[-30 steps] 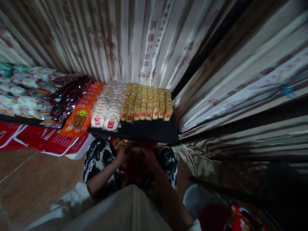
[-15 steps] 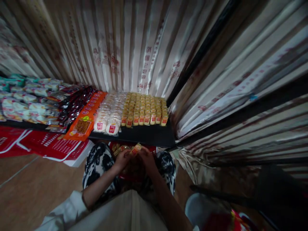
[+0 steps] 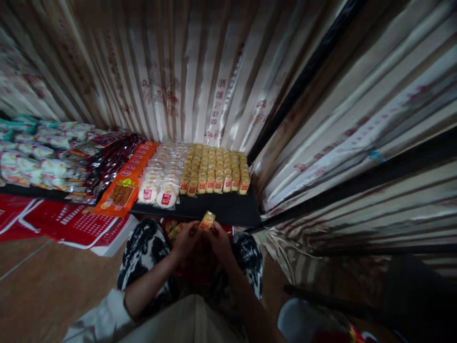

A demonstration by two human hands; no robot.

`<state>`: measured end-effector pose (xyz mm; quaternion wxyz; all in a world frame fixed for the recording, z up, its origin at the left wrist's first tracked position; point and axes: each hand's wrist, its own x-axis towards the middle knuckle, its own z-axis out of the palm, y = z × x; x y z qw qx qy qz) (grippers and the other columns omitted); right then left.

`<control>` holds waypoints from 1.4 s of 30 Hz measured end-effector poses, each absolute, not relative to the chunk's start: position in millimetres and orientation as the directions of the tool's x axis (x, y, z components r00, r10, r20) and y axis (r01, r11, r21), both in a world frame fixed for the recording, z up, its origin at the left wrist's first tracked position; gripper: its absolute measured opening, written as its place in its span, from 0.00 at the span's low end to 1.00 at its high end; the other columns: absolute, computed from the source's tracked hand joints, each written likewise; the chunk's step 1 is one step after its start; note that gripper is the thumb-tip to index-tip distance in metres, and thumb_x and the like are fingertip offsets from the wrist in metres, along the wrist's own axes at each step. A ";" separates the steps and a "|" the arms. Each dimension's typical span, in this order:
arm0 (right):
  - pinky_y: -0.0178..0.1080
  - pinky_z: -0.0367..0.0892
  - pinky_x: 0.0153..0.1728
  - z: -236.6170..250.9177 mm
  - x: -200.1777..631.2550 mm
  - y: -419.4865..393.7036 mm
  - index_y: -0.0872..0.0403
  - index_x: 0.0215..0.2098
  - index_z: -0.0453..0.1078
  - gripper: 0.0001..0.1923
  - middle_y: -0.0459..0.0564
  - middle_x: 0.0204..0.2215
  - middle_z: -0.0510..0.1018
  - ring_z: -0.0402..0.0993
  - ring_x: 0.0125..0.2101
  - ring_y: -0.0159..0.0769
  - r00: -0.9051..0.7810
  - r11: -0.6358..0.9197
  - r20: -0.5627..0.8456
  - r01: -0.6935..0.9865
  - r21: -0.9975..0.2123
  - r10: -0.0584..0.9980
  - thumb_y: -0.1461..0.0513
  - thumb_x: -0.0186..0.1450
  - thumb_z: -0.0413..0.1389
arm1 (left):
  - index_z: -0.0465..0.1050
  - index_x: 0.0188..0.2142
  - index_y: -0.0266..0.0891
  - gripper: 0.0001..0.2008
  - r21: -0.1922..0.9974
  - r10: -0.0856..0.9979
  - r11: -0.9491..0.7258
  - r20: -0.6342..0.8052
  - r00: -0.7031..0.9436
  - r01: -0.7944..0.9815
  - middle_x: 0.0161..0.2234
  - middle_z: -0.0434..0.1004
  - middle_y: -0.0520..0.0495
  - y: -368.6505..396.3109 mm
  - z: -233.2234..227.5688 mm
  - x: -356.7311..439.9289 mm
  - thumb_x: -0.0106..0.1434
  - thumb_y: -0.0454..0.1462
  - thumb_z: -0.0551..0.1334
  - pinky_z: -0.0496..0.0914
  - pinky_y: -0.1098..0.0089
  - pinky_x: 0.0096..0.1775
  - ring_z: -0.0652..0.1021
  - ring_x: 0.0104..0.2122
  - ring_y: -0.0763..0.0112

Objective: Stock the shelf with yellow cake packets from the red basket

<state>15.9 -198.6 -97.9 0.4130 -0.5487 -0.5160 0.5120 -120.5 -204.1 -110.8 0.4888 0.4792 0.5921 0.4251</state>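
Observation:
A small yellow wrapped snack (image 3: 207, 220) with a red label is held between both hands, just in front of the black shelf (image 3: 203, 209). My left hand (image 3: 186, 238) grips it from the left, fingers closed. From the right, my right hand (image 3: 218, 240) closes on its lower side. Below the hands, a red bag (image 3: 195, 269) between the knees holds more yellow packets (image 3: 172, 229), partly hidden by my left hand. Rows of matching yellow snacks (image 3: 217, 171) stand on the shelf, their red labels facing me.
Left of the yellow rows lie white round packaged crackers (image 3: 157, 183), an orange snack bag (image 3: 121, 190), dark red packets (image 3: 110, 157) and white packets (image 3: 32, 162). A red box (image 3: 78, 221) sits on the floor at left. Striped curtains (image 3: 200, 71) hang behind; a whitish container (image 3: 303, 319) stands lower right.
The snack has been turned more upright between the hands and now shows higher above the fingers. My head view has tilted slightly, shifting the shelf lower.

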 end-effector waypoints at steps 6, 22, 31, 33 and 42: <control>0.39 0.72 0.36 -92.2 25.3 -183.2 0.50 0.47 0.67 0.20 0.47 0.35 0.79 0.76 0.35 0.38 0.018 -0.076 -0.074 0.137 -0.988 0.997 0.56 0.56 0.58 | 0.70 0.47 0.36 0.17 0.957 0.990 0.141 -0.133 -0.050 0.255 0.39 0.77 0.44 -189.4 -92.5 -113.2 0.57 0.37 0.59 0.71 0.69 0.40 0.76 0.35 0.70; 0.43 0.71 0.43 -91.9 70.9 -142.7 0.54 0.50 0.65 0.23 0.54 0.42 0.77 0.75 0.39 0.38 0.273 -0.017 0.032 0.178 -0.984 0.962 0.54 0.58 0.56 | 0.68 0.43 0.34 0.13 0.984 0.983 0.179 -0.178 0.031 -0.007 0.33 0.73 0.48 -116.6 -97.6 -32.0 0.58 0.36 0.59 0.69 0.78 0.24 0.72 0.23 0.80; 0.40 0.70 0.40 -102.9 102.7 -87.9 0.56 0.44 0.65 0.18 0.56 0.38 0.76 0.74 0.38 0.37 0.361 0.043 0.187 0.372 -0.927 0.913 0.54 0.60 0.51 | 0.65 0.50 0.35 0.18 0.933 0.998 0.027 -0.003 -0.067 0.358 0.48 0.68 0.40 -95.3 -77.0 -2.2 0.60 0.32 0.56 0.72 0.68 0.43 0.75 0.32 0.75; 0.41 0.69 0.40 -104.0 105.5 -80.9 0.55 0.42 0.65 0.16 0.56 0.37 0.76 0.74 0.37 0.38 0.371 0.026 0.203 0.430 -0.902 0.906 0.54 0.60 0.50 | 0.65 0.51 0.37 0.18 0.904 0.999 -0.021 0.039 -0.033 0.428 0.48 0.67 0.42 -97.8 -74.7 -0.5 0.60 0.32 0.55 0.71 0.68 0.44 0.75 0.34 0.74; 0.42 0.69 0.40 -115.1 101.7 -70.8 0.55 0.39 0.66 0.12 0.54 0.38 0.71 0.70 0.36 0.37 0.364 0.042 0.287 0.553 -0.832 0.886 0.56 0.62 0.48 | 0.66 0.52 0.40 0.20 0.861 0.996 -0.078 0.045 0.077 0.502 0.47 0.70 0.44 -85.6 -80.8 6.6 0.59 0.31 0.53 0.66 0.65 0.52 0.72 0.47 0.67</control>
